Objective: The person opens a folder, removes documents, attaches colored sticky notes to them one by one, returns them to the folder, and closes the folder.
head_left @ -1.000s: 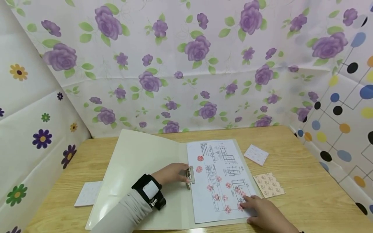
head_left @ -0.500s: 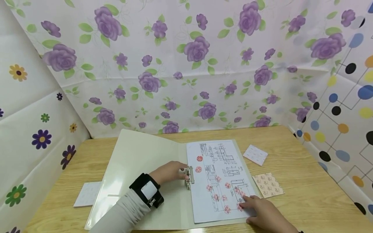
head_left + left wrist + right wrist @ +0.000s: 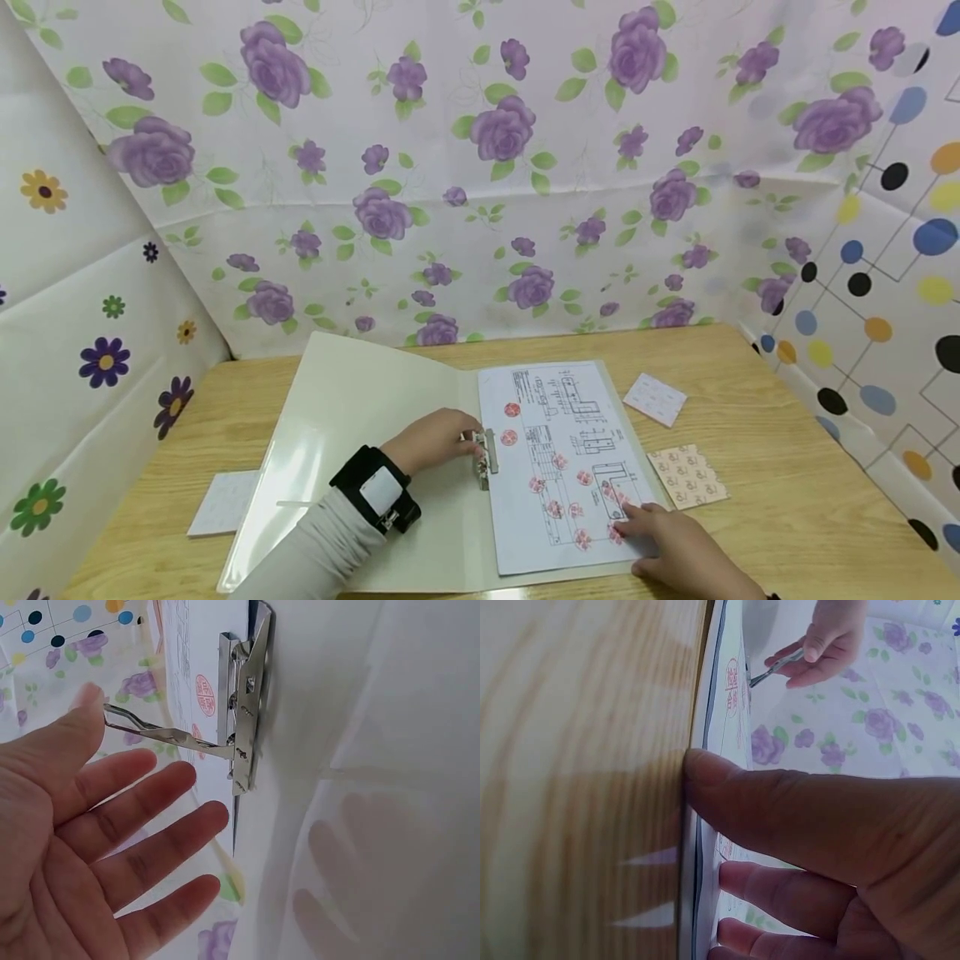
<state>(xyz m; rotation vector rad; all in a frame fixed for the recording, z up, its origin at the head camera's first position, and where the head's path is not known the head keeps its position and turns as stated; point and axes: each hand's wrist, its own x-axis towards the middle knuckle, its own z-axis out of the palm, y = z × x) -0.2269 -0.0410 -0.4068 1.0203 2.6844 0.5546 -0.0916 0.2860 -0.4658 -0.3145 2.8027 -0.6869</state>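
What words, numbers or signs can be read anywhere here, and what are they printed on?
Nothing can be read for certain.
Sheet in the folder: line drawings with fine print and round red stamps, all too small.
Red stamp beside the metal clip: characters blurred.
Patterned card: repeated marks, not legible.
Small white card: faint print, too small.
White card left of the folder: faint marks only.

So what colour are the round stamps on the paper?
Red, on the white drawing sheet; the stamps show best in the head view.
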